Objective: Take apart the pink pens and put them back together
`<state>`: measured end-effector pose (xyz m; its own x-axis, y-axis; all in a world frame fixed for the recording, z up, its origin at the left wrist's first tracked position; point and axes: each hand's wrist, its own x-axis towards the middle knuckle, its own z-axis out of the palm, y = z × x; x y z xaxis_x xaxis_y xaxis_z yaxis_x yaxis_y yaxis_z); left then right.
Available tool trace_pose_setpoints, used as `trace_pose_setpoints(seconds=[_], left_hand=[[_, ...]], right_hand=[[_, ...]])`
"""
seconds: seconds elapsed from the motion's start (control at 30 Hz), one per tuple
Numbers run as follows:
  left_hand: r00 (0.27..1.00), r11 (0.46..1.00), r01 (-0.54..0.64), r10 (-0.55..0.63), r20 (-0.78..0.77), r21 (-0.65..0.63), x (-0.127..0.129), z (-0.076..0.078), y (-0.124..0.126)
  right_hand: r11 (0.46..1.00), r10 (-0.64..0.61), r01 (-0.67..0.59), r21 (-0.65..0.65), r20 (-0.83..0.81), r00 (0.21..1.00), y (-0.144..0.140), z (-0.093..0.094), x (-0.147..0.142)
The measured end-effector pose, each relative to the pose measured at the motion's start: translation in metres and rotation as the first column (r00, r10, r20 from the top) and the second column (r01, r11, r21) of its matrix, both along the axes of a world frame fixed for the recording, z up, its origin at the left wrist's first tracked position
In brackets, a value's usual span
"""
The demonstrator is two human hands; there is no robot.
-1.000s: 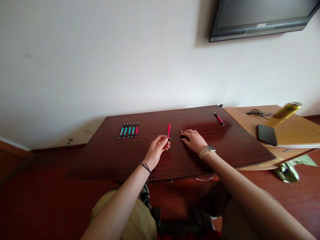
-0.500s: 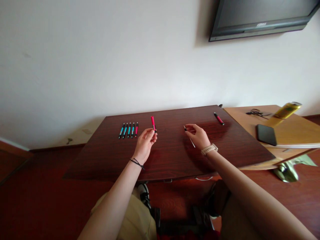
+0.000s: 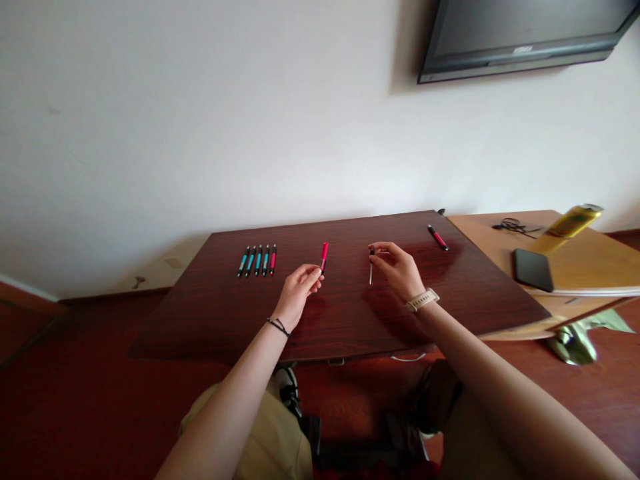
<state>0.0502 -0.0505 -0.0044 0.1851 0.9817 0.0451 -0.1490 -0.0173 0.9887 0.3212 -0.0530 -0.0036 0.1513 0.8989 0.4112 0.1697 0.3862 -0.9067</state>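
Observation:
My left hand (image 3: 301,288) pinches a pink pen barrel (image 3: 325,253), its pink end pointing up and away from me. To its right, my right hand (image 3: 396,265) has thumb and fingers closed on a pen refill (image 3: 371,273) by its black top piece; the thin pale tube hangs down, nearly upright. The barrel and the refill are apart, both above the dark wooden table (image 3: 345,327). Left of my hands lies a row of several blue pens (image 3: 257,261) with one pink pen (image 3: 273,260) at its right end. Another pink-and-black pen (image 3: 438,238) lies alone at the far right.
A wooden cabinet (image 3: 600,267) adjoins the table on the right, bearing a black phone (image 3: 533,269), a coiled black cable (image 3: 515,227) and a tilted yellow can (image 3: 575,221). A television (image 3: 525,40) hangs on the wall behind. My legs are under the table's front edge.
My left hand has moved right and slightly toward me with the pink barrel, now tilted rightward. In my right hand the refill has turned from slanting to nearly upright.

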Motion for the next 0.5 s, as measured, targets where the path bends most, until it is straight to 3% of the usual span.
trace_pose_setpoints(seconds=[0.1, 0.3, 0.5], left_hand=[[0.998, 1.000, 0.017, -0.016, -0.053, 0.016, 0.004, -0.001, -0.001], [0.992, 1.000, 0.025, -0.023, -0.123, 0.017, 0.010, 0.001, -0.005], [0.990, 0.999, 0.036, -0.034, -0.140, 0.015, 0.012, 0.001, -0.008]], right_hand=[[0.998, 0.039, -0.042, 0.039, 0.070, 0.997, -0.005, 0.001, -0.004], [0.997, 0.079, -0.076, -0.025, 0.215, 0.973, -0.008, -0.005, -0.010], [0.994, 0.018, 0.015, -0.104, 0.316, 0.949, -0.006, -0.009, -0.008]])
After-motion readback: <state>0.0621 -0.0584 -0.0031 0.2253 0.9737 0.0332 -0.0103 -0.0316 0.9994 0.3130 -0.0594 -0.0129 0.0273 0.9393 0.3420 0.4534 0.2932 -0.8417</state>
